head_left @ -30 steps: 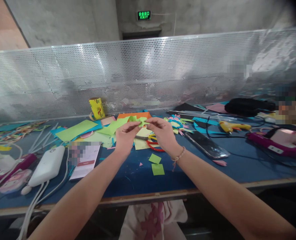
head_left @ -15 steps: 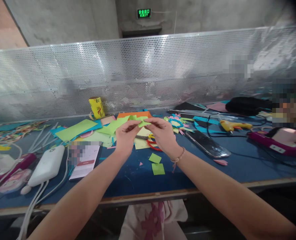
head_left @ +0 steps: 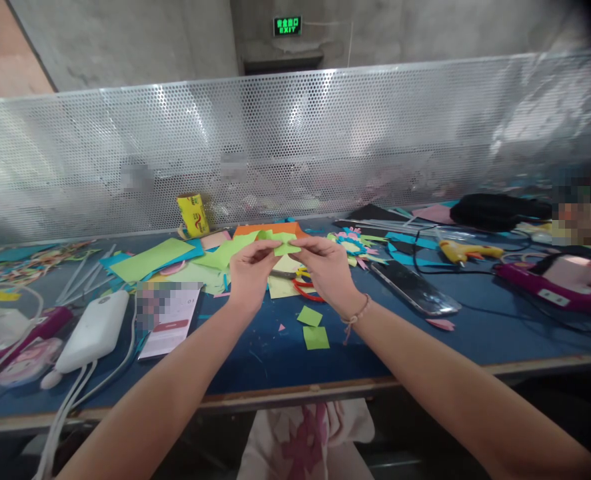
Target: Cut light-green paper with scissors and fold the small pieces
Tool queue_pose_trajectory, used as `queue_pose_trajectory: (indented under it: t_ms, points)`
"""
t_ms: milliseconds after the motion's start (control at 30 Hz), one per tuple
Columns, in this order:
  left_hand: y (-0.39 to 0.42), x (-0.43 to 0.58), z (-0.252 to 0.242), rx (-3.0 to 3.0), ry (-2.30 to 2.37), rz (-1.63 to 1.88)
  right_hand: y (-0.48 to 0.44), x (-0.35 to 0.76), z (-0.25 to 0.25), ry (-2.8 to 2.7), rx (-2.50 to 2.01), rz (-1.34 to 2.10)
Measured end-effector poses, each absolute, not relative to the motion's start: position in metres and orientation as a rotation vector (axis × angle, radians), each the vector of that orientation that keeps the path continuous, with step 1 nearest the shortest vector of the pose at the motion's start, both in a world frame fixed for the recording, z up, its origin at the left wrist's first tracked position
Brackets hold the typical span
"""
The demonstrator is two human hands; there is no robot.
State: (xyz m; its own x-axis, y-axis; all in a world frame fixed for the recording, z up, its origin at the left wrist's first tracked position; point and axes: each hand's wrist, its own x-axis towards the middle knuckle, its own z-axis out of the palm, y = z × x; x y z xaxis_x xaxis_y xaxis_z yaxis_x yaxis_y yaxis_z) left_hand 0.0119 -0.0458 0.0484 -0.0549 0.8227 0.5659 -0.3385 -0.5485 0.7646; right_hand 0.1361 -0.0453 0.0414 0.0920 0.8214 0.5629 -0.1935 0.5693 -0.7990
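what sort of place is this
Probably a craft workshop: cut paper scraps and a yellow glue gun lie on the blue table, and a green exit sign hangs on the concrete wall.

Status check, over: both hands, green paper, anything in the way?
Left hand, right hand: both pinching. Small green paper piece: held between them. Nothing seen blocking; two green squares lie nearer the body.

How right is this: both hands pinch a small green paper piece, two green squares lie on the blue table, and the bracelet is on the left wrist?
One slip: the head view shows the bracelet on the right wrist, not the left. The rest stands: left hand and right hand pinch a small green paper piece, and two green squares lie on the blue table.
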Motion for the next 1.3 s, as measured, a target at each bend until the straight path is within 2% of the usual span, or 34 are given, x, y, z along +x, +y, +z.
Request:
queue_pose_trajectory:
  t_ms: [200, 467, 833, 1300]
  points:
    - [-0.0452, 0.0122, 0.0481, 1.361, 0.613, 1.750, -0.0466, 0.1375, 0.0419, -1.268, -0.659, 0.816]
    - [-0.0468, 0.0122, 0.0468, 1.426, 0.634, 1.704, -0.0481, 0.1379, 0.0457, -1.373, -0.647, 0.579]
    - [-0.0442, 0.0121, 0.0462, 1.389, 0.684, 1.741, -0.0421, 0.1384, 0.0403, -1.321, -0.681, 0.725]
    - [-0.0387, 0.0100, 0.0406, 1.539, 0.624, 1.777, -0.0429, 0.1390, 0.0438, -1.464, -0.566, 0.636]
